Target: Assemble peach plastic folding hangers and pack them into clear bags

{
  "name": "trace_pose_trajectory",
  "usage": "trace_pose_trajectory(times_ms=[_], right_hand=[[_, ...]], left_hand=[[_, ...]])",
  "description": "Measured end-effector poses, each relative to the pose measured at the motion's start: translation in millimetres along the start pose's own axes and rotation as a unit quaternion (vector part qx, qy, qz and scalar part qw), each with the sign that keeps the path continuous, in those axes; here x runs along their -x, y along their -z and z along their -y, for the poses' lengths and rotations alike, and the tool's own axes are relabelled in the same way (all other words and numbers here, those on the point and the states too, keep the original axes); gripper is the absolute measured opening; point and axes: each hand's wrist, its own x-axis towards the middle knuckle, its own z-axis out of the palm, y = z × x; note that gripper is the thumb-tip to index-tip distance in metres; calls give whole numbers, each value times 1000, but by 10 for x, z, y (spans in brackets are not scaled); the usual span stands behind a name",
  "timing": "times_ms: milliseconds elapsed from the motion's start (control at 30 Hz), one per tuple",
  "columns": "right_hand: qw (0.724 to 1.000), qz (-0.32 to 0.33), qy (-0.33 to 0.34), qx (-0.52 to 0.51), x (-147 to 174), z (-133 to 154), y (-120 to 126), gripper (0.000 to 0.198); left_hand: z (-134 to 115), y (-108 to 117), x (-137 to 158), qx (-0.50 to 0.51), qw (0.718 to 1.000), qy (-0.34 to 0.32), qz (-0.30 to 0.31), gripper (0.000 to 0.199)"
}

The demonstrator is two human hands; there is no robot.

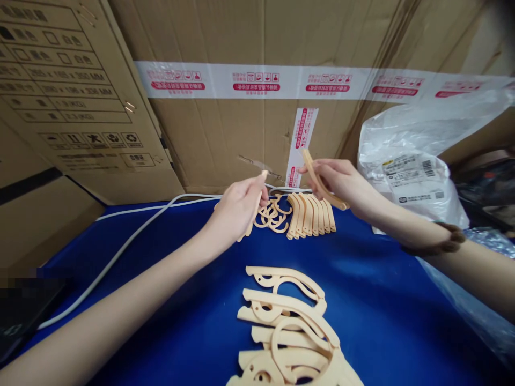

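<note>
My right hand (336, 179) is closed around a curved beige hanger arm (328, 192), raised above the back of the blue surface and tilted down to the right. My left hand (241, 206) is pinched shut on a small beige piece (264, 174); only its tip shows above the fingers, so its full shape is hidden. Just beyond and between the hands lie a row of beige hanger arms (311, 217) and a loose group of beige hooks (273, 217). Closer to me, folding hangers (289, 305) with hooks attached lie overlapping in a pile.
Large cardboard boxes (225, 32) stand as a wall behind the blue surface (181, 321). A white cable (120, 257) runs along the left and back. White plastic packaging (426, 177) sits at right. A dark device (28, 311) is at the left edge.
</note>
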Motion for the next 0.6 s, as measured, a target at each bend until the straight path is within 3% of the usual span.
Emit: trace_pose_trajectory(times_ms=[100, 233, 367, 467, 533, 600], right_hand=[[985, -81, 71, 133, -44, -211, 197, 21], [944, -70, 125, 298, 76, -457, 329, 18], [853, -39, 230, 466, 268, -615, 313, 19], [793, 25, 293, 533, 378, -702, 281, 21], [788, 59, 299, 535, 427, -737, 262, 22], [804, 81, 286, 514, 459, -755, 243, 22]], left_hand=[[262, 156, -78, -69, 997, 23, 29, 39], [561, 247, -90, -149, 987, 45, 33, 28], [670, 238, -49, -225, 974, 38, -11, 23], [648, 221, -34, -245, 969, 9, -16, 24], [578, 210, -12, -240, 971, -12, 11, 26], [455, 209, 35, -217, 972, -38, 85, 28]])
